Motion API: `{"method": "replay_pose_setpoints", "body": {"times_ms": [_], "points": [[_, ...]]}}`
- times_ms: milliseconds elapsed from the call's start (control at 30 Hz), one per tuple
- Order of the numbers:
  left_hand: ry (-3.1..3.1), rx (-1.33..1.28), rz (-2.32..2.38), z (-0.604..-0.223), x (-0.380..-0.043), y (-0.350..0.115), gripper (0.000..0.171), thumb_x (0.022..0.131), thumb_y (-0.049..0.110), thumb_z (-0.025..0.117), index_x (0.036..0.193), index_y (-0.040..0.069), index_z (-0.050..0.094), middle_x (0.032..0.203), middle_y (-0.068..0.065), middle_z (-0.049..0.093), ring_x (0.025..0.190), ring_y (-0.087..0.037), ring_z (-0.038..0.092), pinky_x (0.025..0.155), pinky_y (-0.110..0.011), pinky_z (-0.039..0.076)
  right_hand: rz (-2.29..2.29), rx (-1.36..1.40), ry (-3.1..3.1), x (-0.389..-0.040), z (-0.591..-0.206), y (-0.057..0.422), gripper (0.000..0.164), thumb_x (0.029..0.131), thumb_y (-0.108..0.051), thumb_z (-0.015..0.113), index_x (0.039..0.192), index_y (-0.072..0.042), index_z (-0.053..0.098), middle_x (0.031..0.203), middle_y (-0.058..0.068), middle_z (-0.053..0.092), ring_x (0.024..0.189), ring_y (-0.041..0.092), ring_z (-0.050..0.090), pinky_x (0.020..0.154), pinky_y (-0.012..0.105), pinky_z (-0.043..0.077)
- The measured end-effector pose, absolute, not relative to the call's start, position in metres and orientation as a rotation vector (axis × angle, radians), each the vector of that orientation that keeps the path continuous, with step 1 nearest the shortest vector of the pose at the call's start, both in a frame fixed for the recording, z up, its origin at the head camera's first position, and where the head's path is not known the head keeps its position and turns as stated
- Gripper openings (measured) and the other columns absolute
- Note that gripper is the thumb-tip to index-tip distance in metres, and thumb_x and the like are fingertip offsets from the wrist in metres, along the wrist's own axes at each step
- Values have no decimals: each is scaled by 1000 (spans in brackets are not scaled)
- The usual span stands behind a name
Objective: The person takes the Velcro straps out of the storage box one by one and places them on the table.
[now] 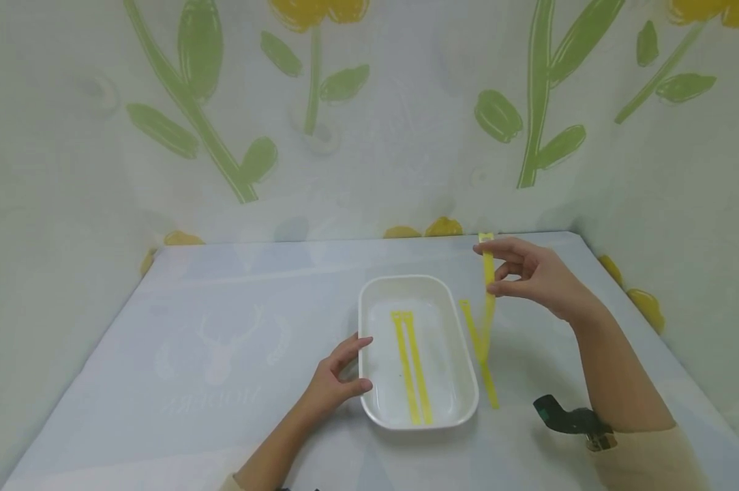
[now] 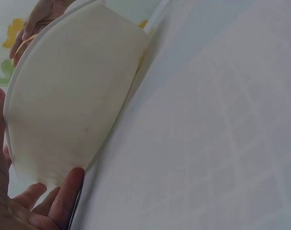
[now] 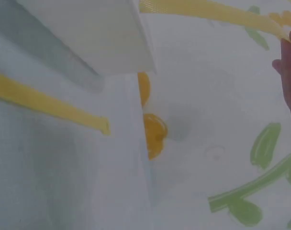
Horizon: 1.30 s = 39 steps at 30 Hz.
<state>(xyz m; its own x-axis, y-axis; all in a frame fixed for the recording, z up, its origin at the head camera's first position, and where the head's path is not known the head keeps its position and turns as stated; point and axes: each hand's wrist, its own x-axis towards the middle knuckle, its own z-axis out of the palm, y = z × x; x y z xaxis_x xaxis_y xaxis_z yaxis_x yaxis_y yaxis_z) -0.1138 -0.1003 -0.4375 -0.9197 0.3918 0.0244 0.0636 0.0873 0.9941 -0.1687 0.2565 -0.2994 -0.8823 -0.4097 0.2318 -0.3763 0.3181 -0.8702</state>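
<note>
A white rectangular tray (image 1: 465,341) lies on the table, and my left hand (image 1: 335,375) grips its left side, thumb and fingers at the rim. From the left wrist, the tray's outer wall (image 2: 78,91) fills much of the view beside my fingers. Inside lie two flat yellow cable ties (image 1: 406,368), side by side. To the tray's right, my right hand (image 1: 535,273) pinches another yellow cable tie (image 1: 489,269) near its slotted head, with its strip hanging down. Beneath it a further yellow cable tie (image 1: 490,392) rests slantwise on the table; the right wrist view shows its end (image 3: 78,115).
A pale table (image 1: 222,314) bears a faint deer-head print on its left. Behind it hangs a white backdrop (image 1: 400,136) with green stems and yellow flowers. A black wrist device (image 1: 568,417) is strapped to my right forearm.
</note>
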Motion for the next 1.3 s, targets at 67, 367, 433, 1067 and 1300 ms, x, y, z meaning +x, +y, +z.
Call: {"method": "replay_pose_setpoints", "body": {"times_ms": [67,367,433,1067,1300], "points": [[2117,449,1912,-437,-114,-100,63,79,16,77,136,12,50,154,-14,27,139,-37,29,91,-33,51,-1635,-726,2537,-167,-303,262,58,79,0,73,133,-3,50,125,-15,57,84,10,64,73,21,54],[2125,428,1903,-437,-113,-103,63,79,15,77,136,12,51,153,-15,28,139,-37,29,91,-32,51,-1591,-572,2486,-163,-332,280,56,81,-7,73,133,-2,50,122,-18,57,82,14,65,76,22,54],[2126,433,1904,-437,-113,-103,63,79,15,77,136,12,51,153,-15,28,139,-37,29,91,-32,51,-1568,-557,2472,-162,-338,283,56,82,-8,73,132,-2,50,121,-18,58,81,15,66,77,22,53],[2118,438,1910,-440,-116,-101,63,79,16,77,136,13,51,153,-13,28,139,-36,29,91,-32,51,-1573,-405,2403,-172,-388,293,57,80,-4,73,128,10,48,114,12,66,91,7,63,75,23,54],[2111,443,1917,-440,-115,-101,62,79,14,77,136,13,51,153,-13,28,139,-36,29,92,-32,50,-1518,-334,2482,-178,-404,293,53,79,-7,74,125,8,52,102,8,60,85,7,58,72,20,53]]}}
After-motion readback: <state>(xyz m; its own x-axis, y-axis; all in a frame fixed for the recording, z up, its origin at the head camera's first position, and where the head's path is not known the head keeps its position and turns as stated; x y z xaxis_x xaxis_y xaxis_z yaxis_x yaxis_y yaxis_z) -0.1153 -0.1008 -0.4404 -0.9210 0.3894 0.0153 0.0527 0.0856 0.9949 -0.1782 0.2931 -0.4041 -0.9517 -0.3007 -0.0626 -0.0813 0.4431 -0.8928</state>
